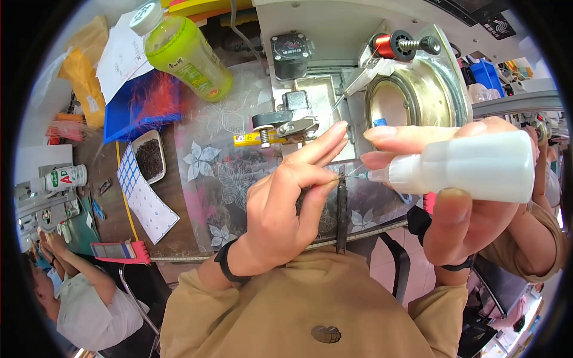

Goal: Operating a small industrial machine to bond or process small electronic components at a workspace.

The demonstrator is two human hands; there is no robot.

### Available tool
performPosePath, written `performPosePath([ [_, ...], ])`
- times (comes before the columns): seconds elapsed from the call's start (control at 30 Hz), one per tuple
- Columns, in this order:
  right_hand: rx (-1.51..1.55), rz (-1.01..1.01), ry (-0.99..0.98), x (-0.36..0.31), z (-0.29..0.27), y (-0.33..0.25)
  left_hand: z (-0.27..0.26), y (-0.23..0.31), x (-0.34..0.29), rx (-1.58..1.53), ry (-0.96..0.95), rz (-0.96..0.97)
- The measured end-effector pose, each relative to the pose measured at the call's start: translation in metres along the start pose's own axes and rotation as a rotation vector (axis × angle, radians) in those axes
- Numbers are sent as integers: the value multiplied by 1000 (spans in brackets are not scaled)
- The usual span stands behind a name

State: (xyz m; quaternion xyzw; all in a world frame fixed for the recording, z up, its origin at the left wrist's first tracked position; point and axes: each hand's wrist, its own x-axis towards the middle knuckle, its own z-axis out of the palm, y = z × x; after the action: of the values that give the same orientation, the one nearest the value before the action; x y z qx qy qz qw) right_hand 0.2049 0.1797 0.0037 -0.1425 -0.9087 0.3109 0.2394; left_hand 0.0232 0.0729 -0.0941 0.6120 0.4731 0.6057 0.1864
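My right hand (462, 232) grips a translucent white squeeze bottle (477, 167), tilted onto its side. From its cap a thin dispensing needle (360, 175) points left toward my left fingertips. My left hand (274, 209) has thumb and index finger pressed together beside the needle's tip. What they pinch, if anything, is too small to make out. The left hand's other fingers reach up toward a machine with a black wheel and spring (265, 128). Just below the pinch, a dark narrow metal bar (342, 221) runs to the table's near edge.
Behind my hands stand a red wire spool (387, 46) and a round metal ring (391, 101). At left are a green drink bottle (191, 59), a blue tray (119, 119) of reddish wire and a dish (160, 143) of dark bits. Another person (98, 304) works at far left.
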Motion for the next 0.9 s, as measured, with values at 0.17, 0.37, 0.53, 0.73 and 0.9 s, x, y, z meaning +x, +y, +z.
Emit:
performPosePath([
  [0.17,-67,-276,-69,4,-4,14,0,0,0,-27,7,3],
  [0.37,-26,-276,-371,7,-28,17,6,-4,4,-82,-6,-2],
  [0.53,132,9,-22,-27,-4,15,5,-7,-5,-194,-1,-54],
  [0.73,648,-13,782,-72,9,14,9,-3,-10,-141,0,-156],
  [0.9,131,473,924,-102,-75,33,10,2,-10,-91,-3,-109],
])
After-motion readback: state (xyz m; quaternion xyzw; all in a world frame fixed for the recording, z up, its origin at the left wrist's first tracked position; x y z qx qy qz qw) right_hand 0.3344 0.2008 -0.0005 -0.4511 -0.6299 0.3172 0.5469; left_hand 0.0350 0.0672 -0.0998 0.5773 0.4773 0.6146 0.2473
